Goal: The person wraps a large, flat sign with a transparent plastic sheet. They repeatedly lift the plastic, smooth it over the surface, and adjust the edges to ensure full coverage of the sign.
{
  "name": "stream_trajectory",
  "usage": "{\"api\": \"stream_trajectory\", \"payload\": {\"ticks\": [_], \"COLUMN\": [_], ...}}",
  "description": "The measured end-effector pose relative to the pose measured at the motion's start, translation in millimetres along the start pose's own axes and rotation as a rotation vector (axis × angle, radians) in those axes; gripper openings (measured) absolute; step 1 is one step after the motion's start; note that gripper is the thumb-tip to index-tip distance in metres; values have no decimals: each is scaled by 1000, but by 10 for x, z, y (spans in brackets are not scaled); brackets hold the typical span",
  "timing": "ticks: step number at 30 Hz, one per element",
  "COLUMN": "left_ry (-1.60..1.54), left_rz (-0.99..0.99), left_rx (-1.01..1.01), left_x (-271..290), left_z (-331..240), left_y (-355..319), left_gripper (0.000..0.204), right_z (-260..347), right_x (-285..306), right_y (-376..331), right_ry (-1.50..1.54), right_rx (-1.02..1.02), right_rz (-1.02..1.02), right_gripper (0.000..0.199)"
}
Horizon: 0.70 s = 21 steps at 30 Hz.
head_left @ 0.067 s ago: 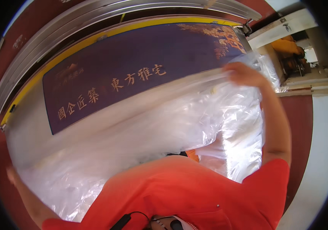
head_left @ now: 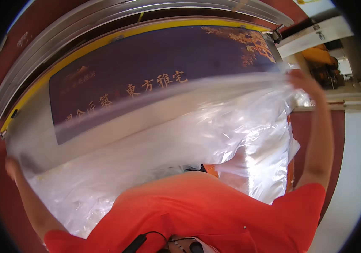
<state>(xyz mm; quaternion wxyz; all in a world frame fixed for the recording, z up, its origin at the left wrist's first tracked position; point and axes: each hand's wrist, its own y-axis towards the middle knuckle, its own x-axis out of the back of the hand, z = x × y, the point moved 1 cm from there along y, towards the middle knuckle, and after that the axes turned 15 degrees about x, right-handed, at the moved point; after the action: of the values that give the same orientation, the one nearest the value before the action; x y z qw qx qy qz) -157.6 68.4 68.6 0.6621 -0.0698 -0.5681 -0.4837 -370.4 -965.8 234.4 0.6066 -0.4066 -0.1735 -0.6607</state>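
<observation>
**Clear plastic film [head_left: 231, 135] partway over the printed mat [head_left: 146, 52], one hand at each end**

So, judging from your view, you look to be mid-spread: drawing the film away from yourself, out over that dark mat with the gold lettering.

Starting at the left: your left hand [head_left: 12, 166] is at the near-left end of the pale flat surface [head_left: 28, 114], fingers curled in by its edge. It's too blurry for me to tell whether they're pinching film or just resting there. The film's left end fades out just beside them.

In the middle, the film lies crinkled on your near side, bunched up close to your red shirt [head_left: 180, 206]. Its hazy far edge lies across the near strip of the mat, over some of the lettering. The far part of the mat is uncovered, up toward the yellow strip [head_left: 155, 25].

Over on the right, your right hand [head_left: 303, 80] is out by the mat's right end. Its fingers look closed on the film, since the raised edge gathers right into them.

My take: the next move calls for even tension from both ends and a level reach toward the far side, otherwise it could land skewed or wrinkled.
</observation>
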Motion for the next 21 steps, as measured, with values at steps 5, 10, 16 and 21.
{"api": "stream_trajectory", "payload": {"ticks": [5, 10, 16, 21], "left_ry": [-701, -500, -482, -267], "left_rz": [-82, 117, 101, 154], "left_rx": [-39, -58, -105, -139], "left_x": [-100, 97, 270, 219], "left_z": [-1253, -1111, -651, -504], "left_y": [101, 61, -378, -375], "left_gripper": [33, 30, 27, 29], "right_z": [708, 538, -1024, -494], "right_x": [828, -1057, -924, -1046], "right_y": [-340, 612, 975, 1596], "right_ry": [-1049, -956, -1049, -662], "right_rx": [672, 780, 259, 601], "right_rz": [-1174, -461, -318, -233], "right_gripper": [38, 46, 48, 48]}}
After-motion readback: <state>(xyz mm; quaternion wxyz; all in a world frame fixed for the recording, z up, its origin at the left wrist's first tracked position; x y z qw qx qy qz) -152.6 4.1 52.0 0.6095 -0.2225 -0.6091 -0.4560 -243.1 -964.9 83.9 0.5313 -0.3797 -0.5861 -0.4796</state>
